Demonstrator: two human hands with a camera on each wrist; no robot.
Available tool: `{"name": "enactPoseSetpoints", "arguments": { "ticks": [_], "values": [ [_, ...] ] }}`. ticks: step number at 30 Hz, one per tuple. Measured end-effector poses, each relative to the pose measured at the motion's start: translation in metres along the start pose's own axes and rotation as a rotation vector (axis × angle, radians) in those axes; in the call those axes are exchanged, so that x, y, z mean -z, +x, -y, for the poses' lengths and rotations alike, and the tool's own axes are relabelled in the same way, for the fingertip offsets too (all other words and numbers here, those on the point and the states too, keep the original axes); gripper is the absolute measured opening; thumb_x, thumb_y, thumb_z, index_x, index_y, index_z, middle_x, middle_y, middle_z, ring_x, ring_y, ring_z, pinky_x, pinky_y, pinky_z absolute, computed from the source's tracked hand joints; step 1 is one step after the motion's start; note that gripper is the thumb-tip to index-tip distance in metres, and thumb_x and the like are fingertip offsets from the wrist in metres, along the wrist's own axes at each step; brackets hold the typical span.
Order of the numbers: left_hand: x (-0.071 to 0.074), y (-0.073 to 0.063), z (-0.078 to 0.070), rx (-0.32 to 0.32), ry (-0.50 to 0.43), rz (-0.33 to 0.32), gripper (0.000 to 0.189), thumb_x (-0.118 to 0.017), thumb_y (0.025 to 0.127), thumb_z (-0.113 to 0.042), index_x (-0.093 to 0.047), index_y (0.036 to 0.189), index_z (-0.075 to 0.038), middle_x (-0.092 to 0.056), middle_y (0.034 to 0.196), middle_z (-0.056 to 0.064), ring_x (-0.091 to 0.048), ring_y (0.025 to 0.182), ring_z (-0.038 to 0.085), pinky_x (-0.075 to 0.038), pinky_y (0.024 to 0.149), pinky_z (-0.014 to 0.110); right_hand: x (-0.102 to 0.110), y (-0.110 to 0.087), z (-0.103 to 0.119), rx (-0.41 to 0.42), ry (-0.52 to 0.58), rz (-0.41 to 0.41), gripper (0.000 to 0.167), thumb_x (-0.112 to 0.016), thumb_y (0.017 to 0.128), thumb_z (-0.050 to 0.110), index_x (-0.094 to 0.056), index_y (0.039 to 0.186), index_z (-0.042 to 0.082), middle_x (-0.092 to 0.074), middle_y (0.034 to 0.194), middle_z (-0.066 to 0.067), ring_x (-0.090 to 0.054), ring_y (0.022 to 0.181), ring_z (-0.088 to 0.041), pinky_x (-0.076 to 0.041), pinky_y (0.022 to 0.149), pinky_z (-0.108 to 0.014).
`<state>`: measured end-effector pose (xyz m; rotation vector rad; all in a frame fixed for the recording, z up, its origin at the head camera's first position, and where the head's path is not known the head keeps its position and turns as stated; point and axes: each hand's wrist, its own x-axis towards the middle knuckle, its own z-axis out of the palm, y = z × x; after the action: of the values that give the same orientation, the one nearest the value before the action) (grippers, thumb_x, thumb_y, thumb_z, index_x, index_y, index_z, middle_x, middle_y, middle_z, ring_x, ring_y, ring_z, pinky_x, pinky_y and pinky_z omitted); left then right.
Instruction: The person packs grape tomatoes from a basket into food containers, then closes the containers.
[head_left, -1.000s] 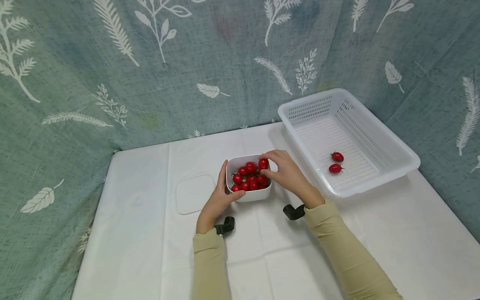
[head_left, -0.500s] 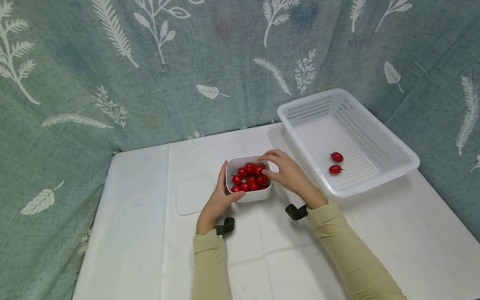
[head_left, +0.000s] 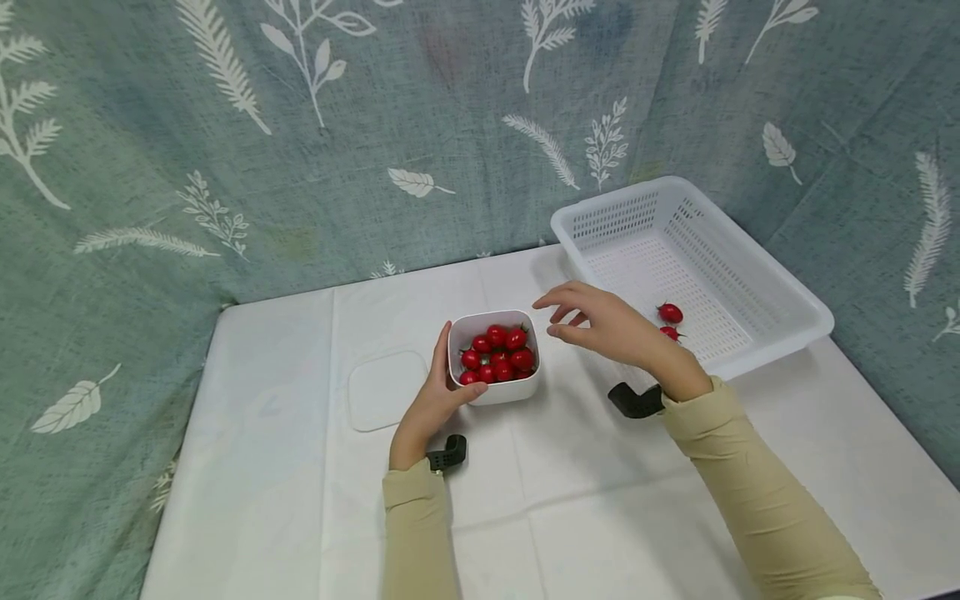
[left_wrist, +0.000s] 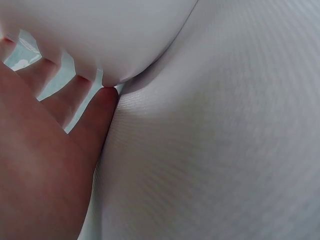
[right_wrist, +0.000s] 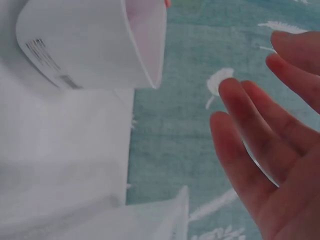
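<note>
My left hand (head_left: 429, 402) holds a small white box (head_left: 507, 395) at its left side, thumb over the front rim. Several red cherry tomatoes (head_left: 501, 363) with green stems lie inside it. In the left wrist view the fingers (left_wrist: 95, 112) lie along the smooth box wall (left_wrist: 110, 40). My right hand (head_left: 611, 323) is raised in the air between the box and the white basket, fingers loosely bent with nothing in them. The right wrist view shows that hand (right_wrist: 275, 145) apart from the box (right_wrist: 75, 45).
A white slotted basket (head_left: 780, 287) stands at the back right, with two cherry tomatoes (head_left: 670, 313) on its floor, one partly covered by my right arm. Left of the box, a flat, pale rounded lid (head_left: 386, 392) lies on the white-covered table (head_left: 270, 467). A leaf-patterned curtain (head_left: 337, 167) hangs behind.
My right hand has let go of a cherry tomato in the box's back right corner, then moved right and away from the box. My left hand has kept its hold.
</note>
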<state>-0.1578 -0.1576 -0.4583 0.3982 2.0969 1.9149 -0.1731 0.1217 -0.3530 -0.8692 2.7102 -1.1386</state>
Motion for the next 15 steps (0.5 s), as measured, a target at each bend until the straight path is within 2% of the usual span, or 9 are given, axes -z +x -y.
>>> {"name": "enactPoseSetpoints", "arguments": {
  "ticks": [3,8,13,15],
  "values": [
    [0.000,-0.001,-0.001,0.003,0.008,-0.005,0.094,-0.064,0.079,-0.009,0.002,0.143,-0.031,-0.009,0.146,0.006,-0.011,0.132,0.026,-0.023,0.101,0.046,0.015,-0.002,-0.003,-0.015,0.038,0.034,0.035,-0.059,0.086,0.023,-0.053,0.121,0.021,-0.054,0.111,0.009,-0.055,0.093,-0.008,-0.045,0.081,-0.031],
    [0.000,-0.001,-0.001,0.010,0.011,-0.006,0.094,-0.064,0.079,-0.010,0.002,0.143,-0.032,-0.008,0.146,0.005,-0.011,0.132,0.025,-0.024,0.101,0.046,0.041,-0.004,-0.015,-0.104,0.111,0.055,0.033,-0.059,0.087,0.022,-0.054,0.120,0.020,-0.055,0.115,0.004,-0.055,0.097,-0.012,-0.044,0.082,-0.035],
    [0.000,-0.001,0.000,0.014,-0.011,0.000,0.095,-0.066,0.079,-0.012,0.001,0.143,-0.033,-0.008,0.146,0.004,-0.012,0.132,0.025,-0.024,0.101,0.045,0.062,-0.002,-0.043,-0.179,0.142,0.056,0.034,-0.058,0.087,0.024,-0.055,0.120,0.014,-0.055,0.117,-0.001,-0.056,0.098,-0.014,-0.043,0.085,-0.038],
    [0.000,0.000,0.000,0.002,-0.025,0.007,0.095,-0.066,0.079,-0.013,0.001,0.143,-0.032,-0.008,0.146,0.005,-0.012,0.132,0.026,-0.024,0.101,0.046,0.068,-0.002,-0.058,-0.204,0.137,0.052,0.035,-0.059,0.087,0.027,-0.055,0.120,0.016,-0.055,0.116,-0.001,-0.057,0.096,-0.013,-0.044,0.084,-0.037]
  ]
}}
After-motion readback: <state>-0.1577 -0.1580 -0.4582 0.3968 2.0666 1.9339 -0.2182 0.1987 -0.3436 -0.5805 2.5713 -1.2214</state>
